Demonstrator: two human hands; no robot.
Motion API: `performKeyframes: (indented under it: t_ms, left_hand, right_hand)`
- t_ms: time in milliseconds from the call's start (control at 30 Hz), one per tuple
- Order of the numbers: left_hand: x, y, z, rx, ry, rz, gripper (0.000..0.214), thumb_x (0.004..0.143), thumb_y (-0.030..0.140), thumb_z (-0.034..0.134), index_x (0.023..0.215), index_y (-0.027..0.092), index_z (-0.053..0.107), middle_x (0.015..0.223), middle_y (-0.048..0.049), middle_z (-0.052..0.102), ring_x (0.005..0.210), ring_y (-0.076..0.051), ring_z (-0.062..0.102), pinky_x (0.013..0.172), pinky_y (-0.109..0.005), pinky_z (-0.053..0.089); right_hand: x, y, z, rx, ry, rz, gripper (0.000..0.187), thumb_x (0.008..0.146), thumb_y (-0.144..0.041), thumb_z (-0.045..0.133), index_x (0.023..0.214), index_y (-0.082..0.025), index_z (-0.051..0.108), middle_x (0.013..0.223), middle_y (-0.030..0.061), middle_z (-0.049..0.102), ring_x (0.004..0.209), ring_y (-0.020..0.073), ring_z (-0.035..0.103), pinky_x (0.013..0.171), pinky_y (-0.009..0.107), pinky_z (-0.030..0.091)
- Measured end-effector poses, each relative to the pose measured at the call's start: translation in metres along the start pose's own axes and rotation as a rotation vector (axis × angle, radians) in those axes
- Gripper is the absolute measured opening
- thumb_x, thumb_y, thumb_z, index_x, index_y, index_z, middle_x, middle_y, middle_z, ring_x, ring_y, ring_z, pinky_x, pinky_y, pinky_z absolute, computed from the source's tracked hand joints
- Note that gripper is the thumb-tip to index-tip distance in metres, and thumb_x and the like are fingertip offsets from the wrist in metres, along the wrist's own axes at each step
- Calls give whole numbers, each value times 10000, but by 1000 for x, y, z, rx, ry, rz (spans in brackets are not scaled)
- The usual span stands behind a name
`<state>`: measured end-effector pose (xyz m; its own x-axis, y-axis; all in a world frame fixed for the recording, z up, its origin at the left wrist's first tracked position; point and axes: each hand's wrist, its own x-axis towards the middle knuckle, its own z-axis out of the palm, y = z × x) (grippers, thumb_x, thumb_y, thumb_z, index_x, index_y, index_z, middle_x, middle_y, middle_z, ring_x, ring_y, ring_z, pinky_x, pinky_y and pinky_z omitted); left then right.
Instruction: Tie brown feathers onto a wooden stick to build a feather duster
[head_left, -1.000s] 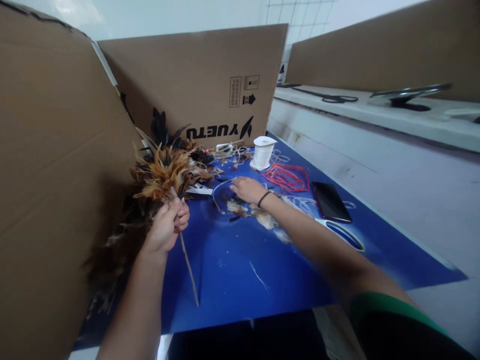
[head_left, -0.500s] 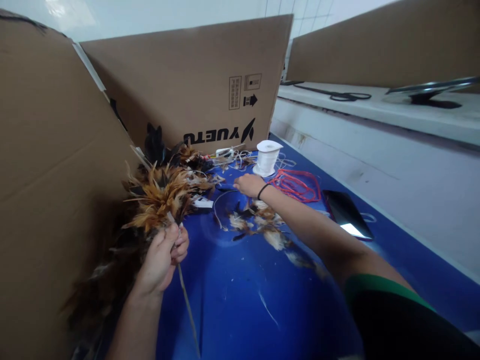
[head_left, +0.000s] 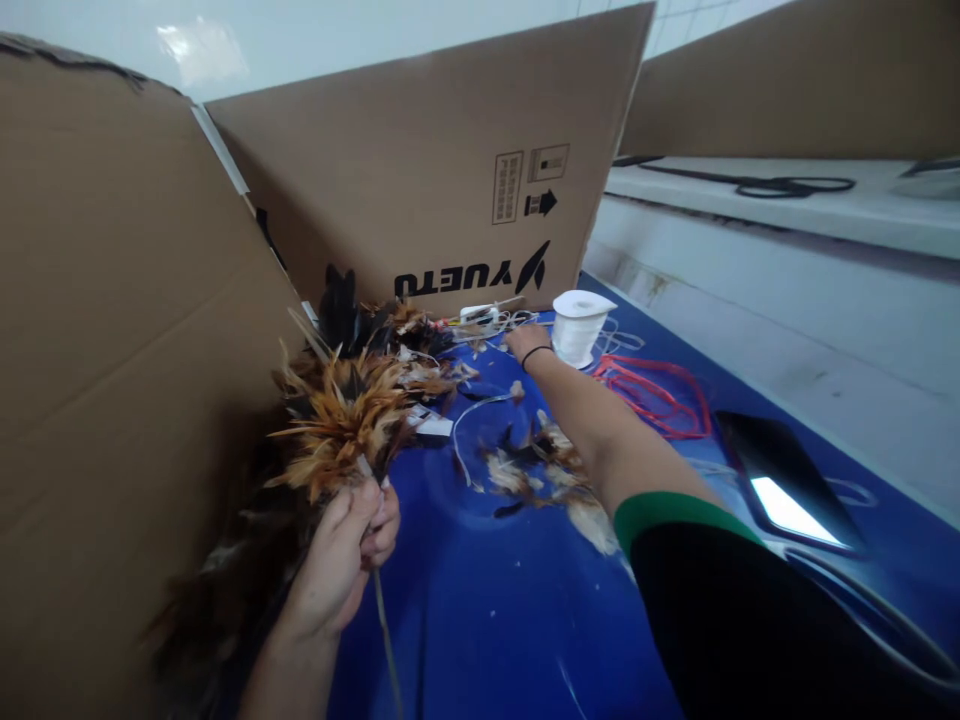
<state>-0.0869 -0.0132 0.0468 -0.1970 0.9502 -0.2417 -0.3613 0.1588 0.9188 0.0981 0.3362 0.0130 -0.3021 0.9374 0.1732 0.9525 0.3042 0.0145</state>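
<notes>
My left hand (head_left: pixel 349 545) is closed around a feather duster, gripping it just under the brown and golden feathers (head_left: pixel 349 420). Its thin stick (head_left: pixel 388 635) runs down below the fist. At the far end of the blue table (head_left: pixel 465 600), my right hand (head_left: pixel 527 342) reaches to a tangle of pale strings (head_left: pixel 491 328), left of a white spool of ribbon (head_left: pixel 577 328). Its fingertips are too small and covered to show whether they hold anything. Loose brown and white feathers (head_left: pixel 555 465) lie under the right forearm.
Cardboard panels (head_left: pixel 375 190) stand on the left and at the back. Right of the arm are red string (head_left: pixel 667 400) and a dark phone (head_left: pixel 787 480). Black scissors (head_left: pixel 795 187) rest on the white ledge. More feathers (head_left: pixel 341 305) pile against the cardboard.
My right hand has reached farther away, from above the table to the strings beside the spool. The view has shifted slightly left. My left hand keeps its hold on the feather duster.
</notes>
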Motion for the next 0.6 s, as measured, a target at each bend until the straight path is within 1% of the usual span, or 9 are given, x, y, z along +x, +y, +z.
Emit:
performKeyframes:
  t_ms: [100, 200, 233, 300, 367, 433, 467, 533, 600]
  left_hand:
    - [0, -2, 1, -14, 2, -20, 371, 774, 470, 606, 705, 155, 423, 608, 56, 307, 428, -9, 210, 394, -165, 114]
    - [2, -4, 2, -27, -3, -39, 350, 771, 455, 616, 740, 153, 442, 616, 58, 315, 432, -8, 206, 394, -160, 113]
    - [3, -4, 3, -34, -11, -48, 345, 772, 450, 618, 747, 153, 444, 617, 59, 314, 432, -7, 204, 394, -158, 114]
    - [6, -6, 3, -52, -43, -70, 343, 775, 444, 616, 750, 153, 437, 618, 63, 307, 433, -6, 196, 393, -155, 115]
    - [8, -8, 3, -72, -76, -81, 341, 777, 442, 615, 759, 152, 435, 620, 66, 299, 431, -4, 186, 388, -151, 114]
    - [10, -10, 2, -90, -96, -72, 334, 779, 437, 613, 779, 151, 440, 623, 69, 294, 428, -3, 180, 384, -145, 119]
    - [11, -10, 2, -97, -102, -65, 327, 781, 429, 614, 788, 151, 441, 625, 69, 297, 428, -3, 181, 382, -142, 120]
    - [12, -12, 2, -126, -124, -56, 313, 784, 412, 614, 814, 149, 447, 623, 70, 302, 424, -3, 177, 377, -138, 123]
    - [13, -13, 2, -159, -170, -49, 308, 784, 401, 617, 805, 146, 445, 618, 70, 304, 420, -1, 174, 374, -134, 121]
  right_hand:
    - [0, 0, -19, 17, 80, -14, 348, 854, -66, 349, 1005, -44, 662, 1008, 251, 644, 1036, 297, 569, 817, 410, 419]
    - [-7, -1, -49, 84, 231, -4, 366, 911, -130, 304, 1149, -82, 578, 1078, 212, 622, 1051, 274, 557, 821, 399, 433]
    - [-12, -2, -60, 237, 320, -26, 316, 899, -159, 372, 1115, -89, 592, 1041, 186, 637, 1011, 261, 575, 818, 394, 445]
    - [-24, -3, -78, 605, 345, -89, 216, 833, -193, 527, 995, -90, 628, 941, 134, 656, 895, 221, 609, 771, 365, 483]
    - [-41, -7, -92, 1024, 177, -143, 155, 765, -192, 626, 887, -97, 628, 798, 76, 647, 719, 162, 618, 644, 308, 517]
    - [-61, -13, -101, 1353, -73, -172, 141, 707, -153, 689, 810, -111, 602, 682, 30, 618, 583, 119, 593, 511, 247, 501]
    - [-72, -17, -103, 1464, -174, -189, 152, 691, -135, 706, 788, -115, 590, 645, 20, 608, 545, 107, 583, 460, 217, 478]
    - [-93, -27, -108, 1571, -339, -231, 169, 681, -125, 724, 752, -120, 571, 576, 14, 599, 490, 100, 573, 385, 176, 424]
    - [-113, -37, -112, 1612, -424, -275, 187, 673, -115, 733, 737, -133, 558, 550, 6, 599, 474, 100, 579, 369, 165, 412]
